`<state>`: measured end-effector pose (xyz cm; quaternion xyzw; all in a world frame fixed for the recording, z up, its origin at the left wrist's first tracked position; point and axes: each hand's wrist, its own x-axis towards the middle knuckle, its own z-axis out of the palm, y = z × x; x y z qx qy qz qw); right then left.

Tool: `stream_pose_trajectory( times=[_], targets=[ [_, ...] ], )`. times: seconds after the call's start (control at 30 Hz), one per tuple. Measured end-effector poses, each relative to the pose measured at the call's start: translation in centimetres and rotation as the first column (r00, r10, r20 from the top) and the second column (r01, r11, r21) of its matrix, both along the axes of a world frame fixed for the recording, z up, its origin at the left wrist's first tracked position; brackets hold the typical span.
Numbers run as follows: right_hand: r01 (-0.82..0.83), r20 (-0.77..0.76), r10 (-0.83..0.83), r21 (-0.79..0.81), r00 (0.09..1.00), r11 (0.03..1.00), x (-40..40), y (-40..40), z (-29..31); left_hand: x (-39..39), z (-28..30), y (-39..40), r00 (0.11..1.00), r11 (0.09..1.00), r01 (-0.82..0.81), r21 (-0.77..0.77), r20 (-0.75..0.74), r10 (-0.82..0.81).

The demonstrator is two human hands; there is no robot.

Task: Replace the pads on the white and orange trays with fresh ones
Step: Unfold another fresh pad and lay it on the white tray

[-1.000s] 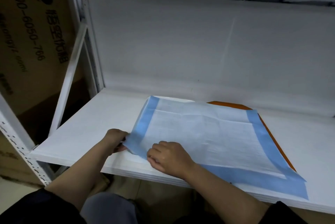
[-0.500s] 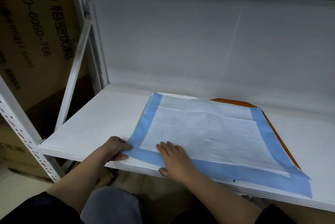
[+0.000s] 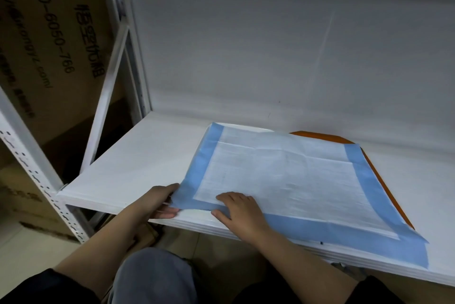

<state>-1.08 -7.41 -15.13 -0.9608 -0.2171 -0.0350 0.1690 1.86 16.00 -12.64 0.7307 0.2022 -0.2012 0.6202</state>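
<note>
So, largest thing first.
Shelf [image 3: 138, 168]: white board of a metal rack, carrying everything; a printed cardboard box [image 3: 49, 52] stands outside the rack to the left.
Pad [image 3: 290, 180]: white sheet with a blue border, spread flat on the shelf right of middle, its near edge running along the shelf's front lip.
Pad direction: long axis seems to run left to right along the shelf front, slanting down toward the right; the near right corner sticks out past the lip, the far left corner points at the back wall.
Orange tray [image 3: 320, 135]: almost wholly hidden under the pad; only a strip shows at the far edge and down the right side.
White tray: I cannot pick one out under the pad.
Right hand [image 3: 240, 213]: flat on the pad's near left part, fingers straight, pressing, grip holding nothing.
Left hand [image 3: 157, 201]: at the pad's near left corner, fingers curled about the blue edge, thumb underneath.
Step in hand: likely squaring and smoothing a fresh pad over the tray.
Next move: probably calls for pulling the overhanging right side back and pressing the borders down inside the tray.
</note>
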Motion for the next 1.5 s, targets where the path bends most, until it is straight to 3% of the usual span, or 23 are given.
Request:
stream_pose_trajectory(
  times=[0.13,0.23,0.43,0.77,1.03,1.1,1.17,1.23,1.3,1.4,1.5],
  targets=[
    [-0.009,0.005,0.009,0.006,1.0,1.0,0.0,0.7,0.1,-0.3,-0.1,0.1,0.999,0.999,0.031,0.012,0.035,-0.031],
    [0.005,0.092,-0.004,-0.007,0.996,1.0,0.2,1.0,-0.3,-0.3,-0.1,0.2,0.999,1.0,0.012,-0.004,0.039,-0.012],
    [-0.018,0.222,0.11,-0.377,0.969,0.926,0.5,1.0,-1.4,-0.1,-0.7,0.2,0.998,1.0,0.019,0.007,0.067,-0.019],
    [-0.036,0.358,0.205,-0.426,0.911,0.904,0.7,1.3,-3.1,0.0,-1.0,-0.2,0.994,0.999,-0.04,0.006,0.1,0.039],
    [0.006,0.366,0.146,-0.385,0.919,0.923,0.7,-0.4,-3.0,0.1,-0.9,-0.6,0.985,0.975,-0.106,0.196,0.154,0.076],
    [0.028,0.379,0.119,-0.361,0.918,0.932,0.4,-1.8,-3.1,0.0,-0.9,-0.9,0.98,0.885,-0.062,0.461,0.196,-0.034],
    [0.04,0.412,0.109,-0.338,0.904,0.94,0.0,-3.4,-3.1,0.2,-1.3,-1.9,0.925,0.637,-0.108,0.764,0.312,-0.218],
    [0.05,0.45,0.111,-0.33,0.886,0.943,-0.6,-4.9,-3.0,0.3,-1.3,-4.2,0.761,0.472,-0.199,0.859,0.439,-0.478],
    [0.059,0.47,0.112,-0.334,0.875,0.941,-1.2,-6.3,-2.8,0.1,-0.8,-7.3,0.571,0.471,-0.169,0.866,0.476,-0.669],
    [0.081,0.493,0.097,-0.328,0.864,0.941,-1.9,-8.7,-2.5,-0.8,-0.2,-12.0,0.378,0.492,0.056,0.869,0.437,-0.816],
    [0.114,0.492,0.049,-0.295,0.869,0.949,-2.5,-11.9,-2.3,-2.0,-0.6,-16.0,0.222,0.325,0.208,0.923,0.279,-0.934]
  ],
)
